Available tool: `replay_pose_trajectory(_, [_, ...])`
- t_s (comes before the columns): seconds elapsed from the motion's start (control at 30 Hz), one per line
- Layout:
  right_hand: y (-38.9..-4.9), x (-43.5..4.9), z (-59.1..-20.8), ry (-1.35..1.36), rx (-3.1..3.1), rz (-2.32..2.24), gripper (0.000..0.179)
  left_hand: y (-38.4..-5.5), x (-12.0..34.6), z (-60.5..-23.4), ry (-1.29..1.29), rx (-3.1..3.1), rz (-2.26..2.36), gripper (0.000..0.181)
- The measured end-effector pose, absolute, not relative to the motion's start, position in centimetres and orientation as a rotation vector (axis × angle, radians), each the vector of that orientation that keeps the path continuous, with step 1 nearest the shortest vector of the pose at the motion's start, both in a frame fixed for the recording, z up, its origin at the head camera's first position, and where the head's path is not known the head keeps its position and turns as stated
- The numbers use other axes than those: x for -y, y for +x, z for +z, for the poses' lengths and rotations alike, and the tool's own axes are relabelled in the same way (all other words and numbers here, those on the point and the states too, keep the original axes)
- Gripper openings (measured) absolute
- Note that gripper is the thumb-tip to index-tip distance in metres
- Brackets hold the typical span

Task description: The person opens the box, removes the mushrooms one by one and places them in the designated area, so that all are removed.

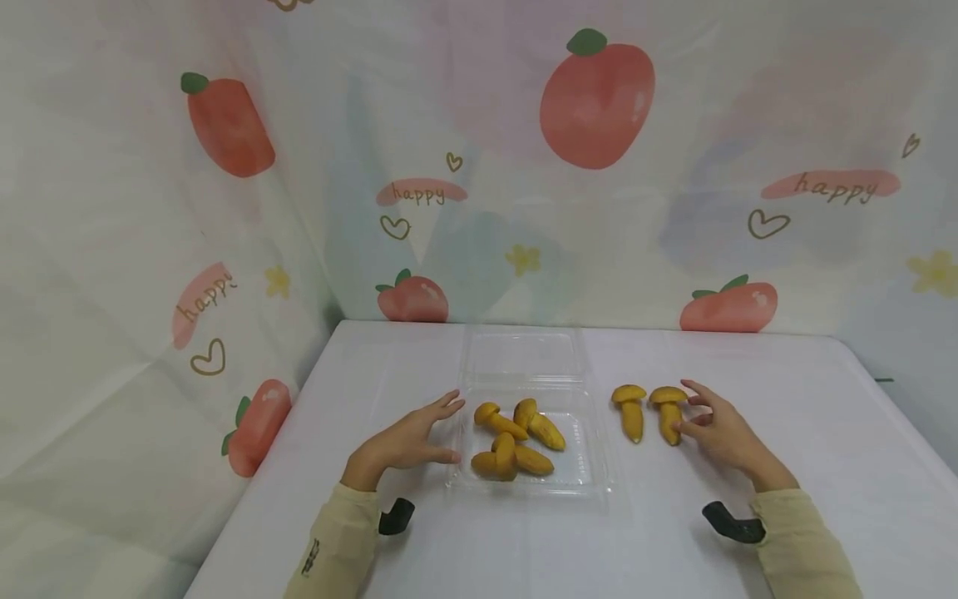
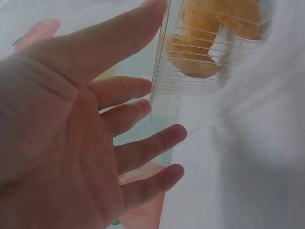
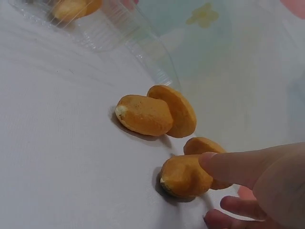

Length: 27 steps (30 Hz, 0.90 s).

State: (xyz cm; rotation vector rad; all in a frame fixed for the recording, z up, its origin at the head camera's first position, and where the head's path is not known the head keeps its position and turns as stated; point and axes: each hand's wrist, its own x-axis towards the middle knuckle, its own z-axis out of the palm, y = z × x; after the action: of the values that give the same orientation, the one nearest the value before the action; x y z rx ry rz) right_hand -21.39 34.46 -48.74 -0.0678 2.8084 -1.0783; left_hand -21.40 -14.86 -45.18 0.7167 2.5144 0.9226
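Observation:
Yellow-brown mushrooms (image 1: 542, 428), several of them, lie in a clear plastic clamshell box (image 1: 587, 449) whose lid is folded back. At the box's left side is my left hand (image 1: 412, 434), fingers spread and thumb by the wall; nothing is in its grasp. Two more mushrooms lie on the table right of the box. My right hand (image 1: 722, 428) is at the outer mushroom (image 1: 669, 416), its thumb against the stem and its index finger by the cap. In the right wrist view, the thumb covers part of this mushroom (image 3: 183, 176). The other mushroom (image 1: 630, 413) lies just left of it, untouched.
The white-covered table (image 1: 659, 532) meets a fruit-printed cloth backdrop (image 1: 494, 241) at the back and left. The transparent lid (image 1: 524, 356) lies flat behind the box. A black curved piece shows at each sleeve cuff.

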Motion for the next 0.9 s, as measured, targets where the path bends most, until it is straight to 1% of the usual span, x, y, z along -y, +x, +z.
replay_pose_trajectory(0.23, [-21.1, -33.8, -47.5, -0.052, -2.851, -1.046, 0.075, -21.5, 14.9, -45.2, 0.716, -2.511, 0.934, 0.084])
replay_pose_trajectory(0.6, [-20.3, -30.6, -45.5, -0.224, -2.973, -1.089, 0.068, -21.4, 14.7, -45.0, 0.685, -2.516, 0.927, 0.084])
replay_pose_trajectory(0.73, [-19.9, -29.3, -45.1, -0.255, -2.974, -1.122, 0.065, -21.4, 14.6, -45.1, 0.694, -2.516, 0.928, 0.084])
replay_pose_trajectory(0.9, [-19.4, -27.5, -44.9, -0.367, -2.999, -1.151, 0.062, -21.4, 14.6, -45.1, 0.697, -2.512, 0.928, 0.084])
